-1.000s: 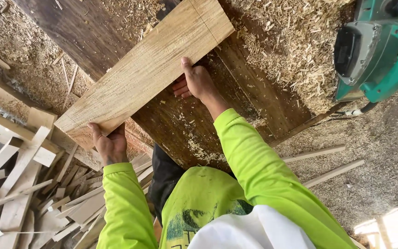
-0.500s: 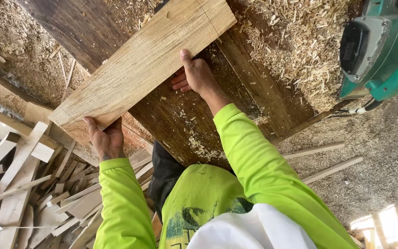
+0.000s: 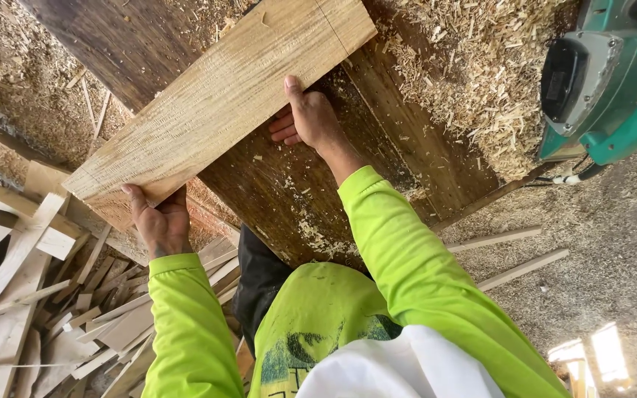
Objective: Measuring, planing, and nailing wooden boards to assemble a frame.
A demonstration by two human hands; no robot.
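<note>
Right hand [image 3: 311, 118], just above frame centre, has its thumb hooked up over the lower long edge of a pale plank [image 3: 223, 103], with the other fingers curled beneath it and mostly hidden. Left hand [image 3: 158, 221], at lower left, wraps the plank's near end: thumb pressed on the end edge, fingers curled underneath. Both hands grip the wood. The plank lies flat on a dark bench [image 3: 296, 199], its long axis running diagonally from the lower left up to the upper right of the frame. From the left hand the plank stretches away lengthwise; the right hand sits about halfway along its side, nearer the far end. Loose shavings [image 3: 481, 88] heap at upper right, beside a green power tool [image 3: 606, 88] at the right edge. Offcuts [image 3: 31, 295] pile at lower left
</note>
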